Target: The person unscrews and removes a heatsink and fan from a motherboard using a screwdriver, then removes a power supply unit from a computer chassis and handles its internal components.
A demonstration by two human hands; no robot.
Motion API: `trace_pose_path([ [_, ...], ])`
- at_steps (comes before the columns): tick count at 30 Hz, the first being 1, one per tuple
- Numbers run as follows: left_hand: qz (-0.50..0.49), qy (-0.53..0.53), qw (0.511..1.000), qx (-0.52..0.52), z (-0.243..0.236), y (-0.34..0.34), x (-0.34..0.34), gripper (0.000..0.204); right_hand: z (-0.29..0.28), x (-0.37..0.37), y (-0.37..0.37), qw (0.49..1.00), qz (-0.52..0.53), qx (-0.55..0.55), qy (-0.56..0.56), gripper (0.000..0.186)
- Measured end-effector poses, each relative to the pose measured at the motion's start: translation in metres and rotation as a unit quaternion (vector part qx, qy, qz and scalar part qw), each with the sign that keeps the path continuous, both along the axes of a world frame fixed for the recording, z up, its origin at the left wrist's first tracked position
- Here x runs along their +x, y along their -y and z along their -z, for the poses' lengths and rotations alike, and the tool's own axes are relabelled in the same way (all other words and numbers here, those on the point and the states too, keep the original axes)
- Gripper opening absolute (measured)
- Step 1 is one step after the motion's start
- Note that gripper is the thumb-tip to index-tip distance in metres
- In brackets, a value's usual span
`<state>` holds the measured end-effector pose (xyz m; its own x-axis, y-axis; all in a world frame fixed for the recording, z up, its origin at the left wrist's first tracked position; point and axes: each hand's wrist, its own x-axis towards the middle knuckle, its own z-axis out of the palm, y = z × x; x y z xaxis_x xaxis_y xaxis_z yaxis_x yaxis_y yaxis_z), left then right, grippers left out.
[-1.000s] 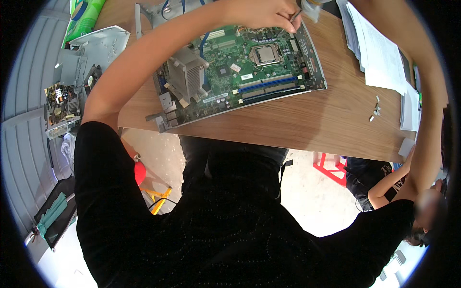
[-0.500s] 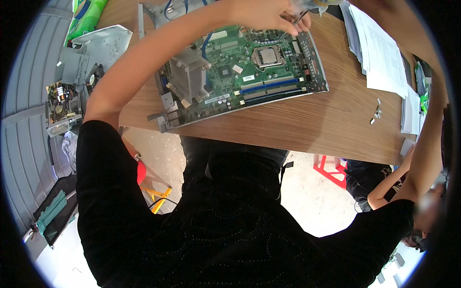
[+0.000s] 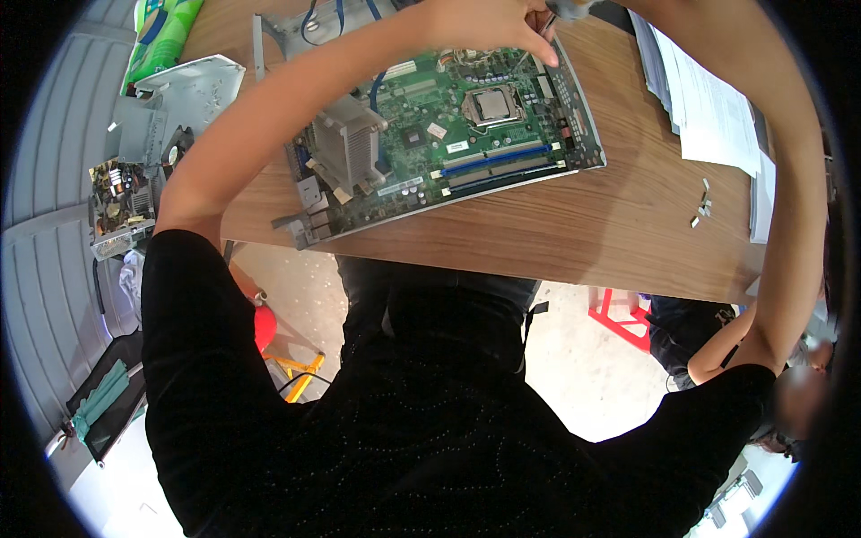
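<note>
We've got smooth wood-grain desk (image 3: 520, 229), matt green circuit board (image 3: 421, 117), shiny metal processor lid (image 3: 492, 106), dull metal heatsink (image 3: 360, 151) left, matt paper stack (image 3: 717, 121) right.

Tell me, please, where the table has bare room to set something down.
The widest bare patch of the wooden table lies right of the motherboard, bordered by papers, small pale pieces and the table's front edge. A narrower strip runs between motherboard and front edge. It is crowded near the left hand and around the metal casing at left.

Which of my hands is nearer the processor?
Left: your left hand is just beyond the processor, over the board; your right hand is out of view past the top, likely farther.
</note>
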<state>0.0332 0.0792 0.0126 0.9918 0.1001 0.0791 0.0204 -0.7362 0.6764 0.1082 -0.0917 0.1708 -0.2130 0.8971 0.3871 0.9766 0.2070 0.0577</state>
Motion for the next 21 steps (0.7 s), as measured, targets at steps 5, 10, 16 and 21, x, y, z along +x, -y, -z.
trace_pose_path([
  [5,0.027,0.036,0.998,-0.037,-0.009,-0.002,-0.002,0.031,-0.005,0.009,0.002,0.99,0.09,-0.085,0.069,0.038],
  [10,0.005,0.04,0.998,0.039,-0.002,-0.01,-0.002,0.028,0.016,0.018,0.004,0.996,0.052,0.044,0.051,0.041],
  [16,0.04,0.115,0.98,-0.154,0.009,-0.005,-0.002,0.038,0.026,0.031,-0.016,0.995,-0.003,0.098,0.021,0.043],
  [21,-0.042,0.007,0.994,0.102,0.006,-0.007,-0.002,0.033,0.027,0.025,-0.006,0.996,0.047,0.033,-0.07,0.038],
])
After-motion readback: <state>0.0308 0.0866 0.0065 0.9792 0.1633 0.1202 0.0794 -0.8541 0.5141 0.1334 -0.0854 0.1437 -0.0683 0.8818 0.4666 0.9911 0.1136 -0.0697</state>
